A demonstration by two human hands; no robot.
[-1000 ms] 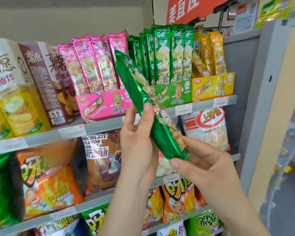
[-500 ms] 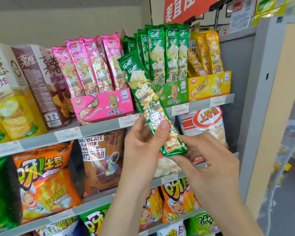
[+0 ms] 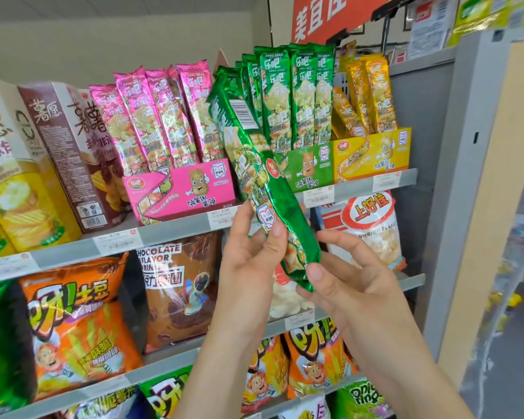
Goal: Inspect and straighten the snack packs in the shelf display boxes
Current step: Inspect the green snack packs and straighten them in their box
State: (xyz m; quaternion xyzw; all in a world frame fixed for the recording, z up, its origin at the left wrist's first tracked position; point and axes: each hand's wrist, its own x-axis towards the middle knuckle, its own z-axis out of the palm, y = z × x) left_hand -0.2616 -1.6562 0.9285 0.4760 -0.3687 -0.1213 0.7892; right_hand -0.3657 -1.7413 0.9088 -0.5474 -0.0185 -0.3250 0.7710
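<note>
A long green snack pack (image 3: 263,189) was held out in front of the shelf (image 3: 176,229), tilted so its top leaned up to the left and its lower end pointed down to the right, with a barcode panel showing near the top. The left hand (image 3: 248,267) had its grip closed on the lower half of the pack, thumb pressed on the front and fingers behind. The right hand (image 3: 354,285) pinched the pack's bottom seal with its thumb, the other fingers spread loosely behind. Just behind the pack stood the green display box (image 3: 310,170) with its row of upright green packs, between a pink display box (image 3: 182,189) on the left and a yellow display box (image 3: 375,152) on the right, all on the same shelf.
</note>
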